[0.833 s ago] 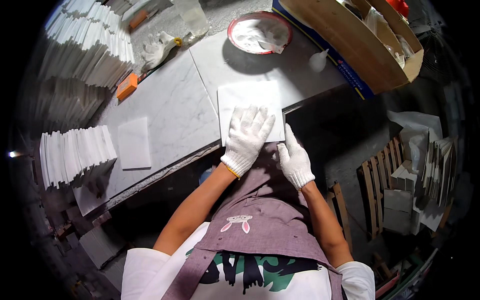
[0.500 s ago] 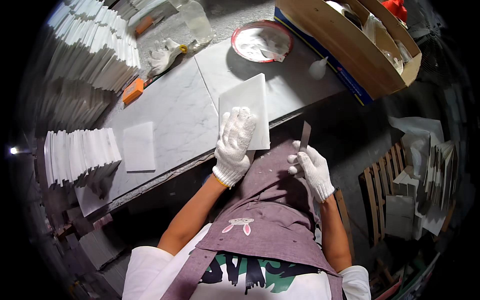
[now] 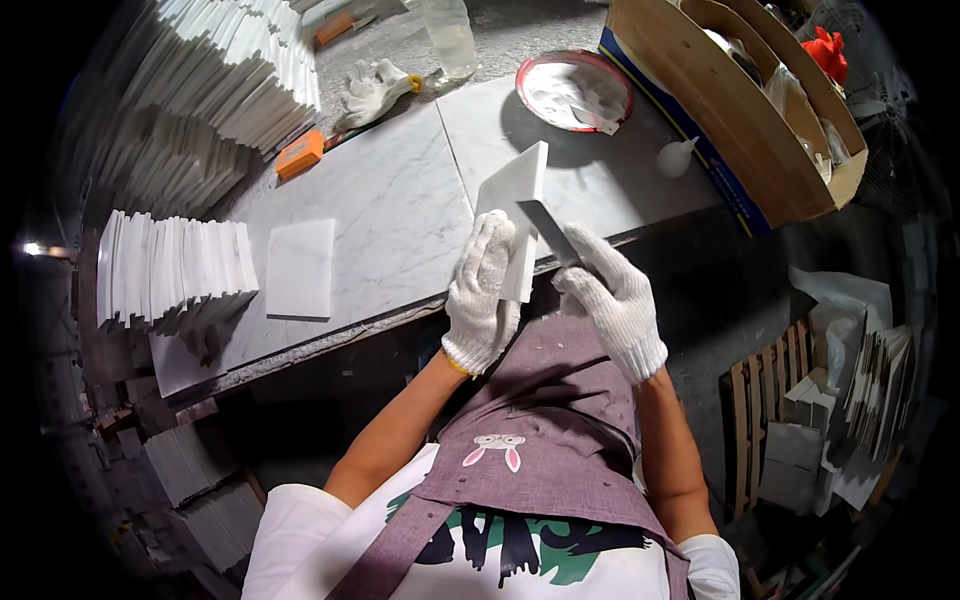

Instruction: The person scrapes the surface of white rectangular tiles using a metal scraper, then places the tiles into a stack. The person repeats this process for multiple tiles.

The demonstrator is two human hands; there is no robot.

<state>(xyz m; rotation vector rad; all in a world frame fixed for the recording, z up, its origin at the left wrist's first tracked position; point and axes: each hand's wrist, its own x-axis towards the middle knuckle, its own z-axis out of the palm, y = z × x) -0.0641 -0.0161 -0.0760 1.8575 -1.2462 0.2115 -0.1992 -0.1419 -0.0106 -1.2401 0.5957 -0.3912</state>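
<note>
My left hand [image 3: 482, 295], in a white knit glove, grips a white stone tile [image 3: 512, 185] at its lower part. The tile is tilted, so its thin right edge shows. My right hand [image 3: 615, 305], gloved too, is closed on a flat grey metal blade [image 3: 550, 235], perhaps a putty knife. The blade's tip lies close to the tile's right edge; whether it touches cannot be made out. Beyond the tile, a red-rimmed bowl [image 3: 622, 72] of white paste stands on the marble-topped bench [image 3: 390, 210], with a flat spreader [image 3: 597, 121] lying in it.
A row of white tiles [image 3: 180, 265] and one flat tile [image 3: 300, 268] sit on the left. Behind them are tall tile stacks [image 3: 230, 70], an orange block [image 3: 300, 155], a spare glove [image 3: 375, 92] and a clear bottle [image 3: 450, 40]. A cardboard box [image 3: 740, 110] and white squeeze bulb [image 3: 676, 158] are far right.
My right hand has moved up and left, bringing the blade beside the tile's right edge. The left hand has turned the tile more edge-on. The whole view has shifted slightly.
</note>
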